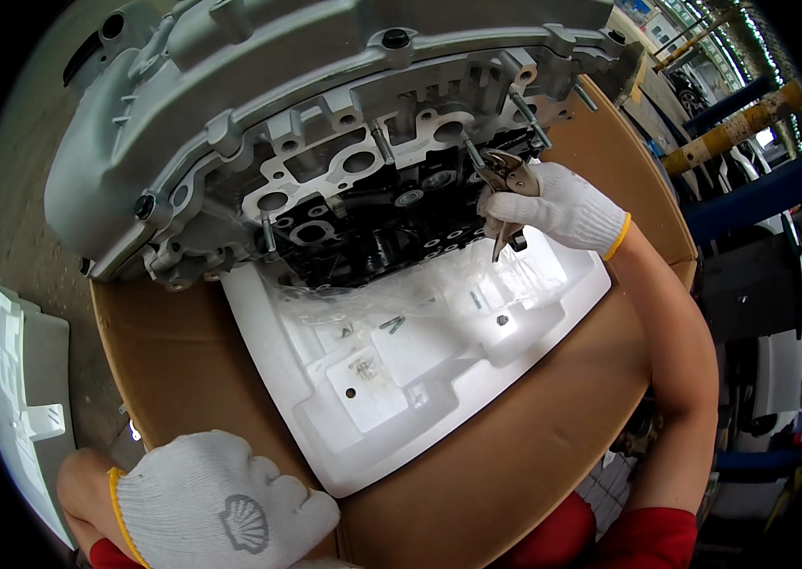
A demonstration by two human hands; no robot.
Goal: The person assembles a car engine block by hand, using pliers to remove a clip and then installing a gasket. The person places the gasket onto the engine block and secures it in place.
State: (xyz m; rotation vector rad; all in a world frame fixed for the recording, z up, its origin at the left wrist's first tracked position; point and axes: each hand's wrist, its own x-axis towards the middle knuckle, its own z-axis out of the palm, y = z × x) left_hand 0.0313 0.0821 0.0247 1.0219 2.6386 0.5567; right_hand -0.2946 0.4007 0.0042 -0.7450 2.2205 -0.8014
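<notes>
Nearest the camera is the left hand (230, 498), back up, down by the near edge of the brown cardboard (515, 427). Its fingers curl under and the palm's hidden, so I can't tell if it's clenched on anything. Both hands wear white knit gloves (168, 479) with yellow cuffs (618, 237).

Right hand (553, 204) is where it's at: wrapped around a pair of metal locking pliers (512, 177), nose up against the lower end of a stud (472, 149) sticking out of the engine's side. Can't make out whether the jaws are actually biting on it. That big grey engine (296, 57) fills the far side, with more studs (382, 144) poking out along the ports, and a black lower section (372, 213) below.

Just in front of it is a white foam tray (363, 465) lying on the cardboard, with crumpled clear plastic (344, 305) along its far part and a few loose studs (393, 324) lying in it. Another white foam piece (45, 370) is off to the left on the floor (59, 284).
</notes>
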